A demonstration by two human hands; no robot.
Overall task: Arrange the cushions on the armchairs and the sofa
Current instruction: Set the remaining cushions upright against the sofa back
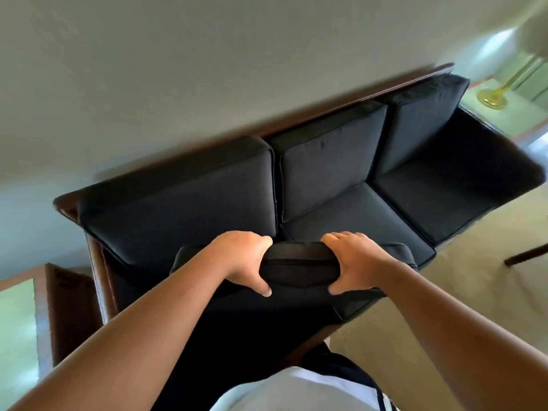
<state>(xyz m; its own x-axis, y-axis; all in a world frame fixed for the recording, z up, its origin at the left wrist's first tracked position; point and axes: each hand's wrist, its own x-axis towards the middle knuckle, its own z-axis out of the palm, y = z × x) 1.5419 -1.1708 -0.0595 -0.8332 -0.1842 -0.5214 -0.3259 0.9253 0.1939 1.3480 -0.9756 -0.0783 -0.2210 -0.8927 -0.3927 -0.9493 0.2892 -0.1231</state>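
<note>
Closed on the upturned edge of the dark cushion (299, 262), fingers over and thumbs under: left grip (243, 262) at its 9 o'clock, right grip (355, 262) at its 3 o'clock, both equally near. Lies long from 9 to 3 o'clock, above the left seat of the sofa (444, 197). Probably to lower toward 12 o'clock, against the back cushions (332, 161).
</note>
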